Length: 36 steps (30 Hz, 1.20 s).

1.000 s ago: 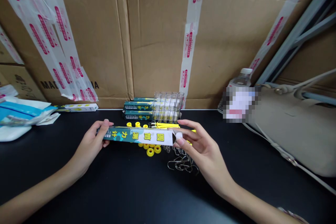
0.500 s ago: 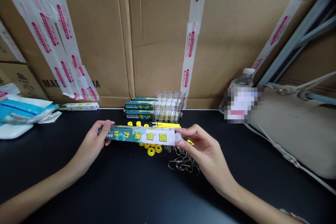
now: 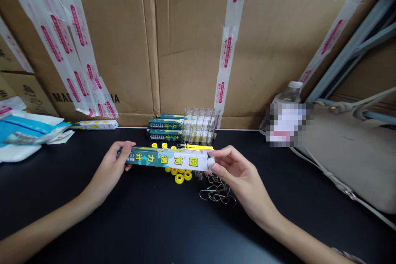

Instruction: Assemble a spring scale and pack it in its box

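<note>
A slim green-and-white cardboard box (image 3: 168, 160) with yellow characters is held level above the table. My left hand (image 3: 116, 160) is closed round its green end, thumb on top. At the white end, my right hand (image 3: 235, 169) pinches the end flaps (image 3: 210, 162), which stick out partly unfolded. Yellow ring caps (image 3: 179, 177) lie behind and below the box, partly hidden by it. Metal hooks (image 3: 218, 194) are heaped beneath my right hand, beside small springs (image 3: 199, 175). Yellow rods (image 3: 199, 147) lie just behind the box.
Clear tubes (image 3: 201, 126) lean on stacked boxes (image 3: 165, 134) of the same print at the back. A large carton (image 3: 188, 49) walls off the rear. Blue-and-white packaging (image 3: 31, 132) lies left. A bottle (image 3: 286, 111) and a beige bag (image 3: 352, 156) stand right.
The whole view has shifted slightly. The right fingers have moved a little at the box's end flaps; the left hand keeps its grip.
</note>
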Tool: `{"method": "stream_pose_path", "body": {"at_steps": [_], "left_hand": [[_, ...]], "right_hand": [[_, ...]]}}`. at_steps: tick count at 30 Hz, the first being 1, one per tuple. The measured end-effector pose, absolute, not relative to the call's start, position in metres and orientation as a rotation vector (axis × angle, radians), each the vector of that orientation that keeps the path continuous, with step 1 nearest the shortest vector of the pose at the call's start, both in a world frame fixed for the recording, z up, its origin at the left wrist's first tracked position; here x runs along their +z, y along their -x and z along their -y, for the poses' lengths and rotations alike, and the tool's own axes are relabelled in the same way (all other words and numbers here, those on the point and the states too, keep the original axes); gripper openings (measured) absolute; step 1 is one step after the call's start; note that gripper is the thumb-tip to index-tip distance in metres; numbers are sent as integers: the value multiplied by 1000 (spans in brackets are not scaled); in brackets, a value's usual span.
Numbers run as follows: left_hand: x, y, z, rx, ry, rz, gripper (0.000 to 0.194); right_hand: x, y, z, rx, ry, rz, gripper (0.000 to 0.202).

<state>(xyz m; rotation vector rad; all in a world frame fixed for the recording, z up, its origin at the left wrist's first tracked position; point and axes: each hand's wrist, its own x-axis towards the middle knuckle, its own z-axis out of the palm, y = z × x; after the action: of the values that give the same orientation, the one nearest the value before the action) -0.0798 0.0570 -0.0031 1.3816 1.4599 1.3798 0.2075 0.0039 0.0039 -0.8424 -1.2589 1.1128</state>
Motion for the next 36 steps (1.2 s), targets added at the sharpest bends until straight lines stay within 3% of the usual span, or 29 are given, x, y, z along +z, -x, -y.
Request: {"method": "stream_pose_path", "body": {"at_steps": [20,27,36], "left_hand": [[-4,79,-49,1279,-1559,-1471,67],[-6,80,-44,1155,-1667,-1417,68],[-3,83,-37,986,-1764,-1286,67]], "right_hand": [[4,-211,-7,1123,884,1172,26],[3,-217,-11,983,933,1155,29],[-6,-217,-9,716,989,1283,17]]}}
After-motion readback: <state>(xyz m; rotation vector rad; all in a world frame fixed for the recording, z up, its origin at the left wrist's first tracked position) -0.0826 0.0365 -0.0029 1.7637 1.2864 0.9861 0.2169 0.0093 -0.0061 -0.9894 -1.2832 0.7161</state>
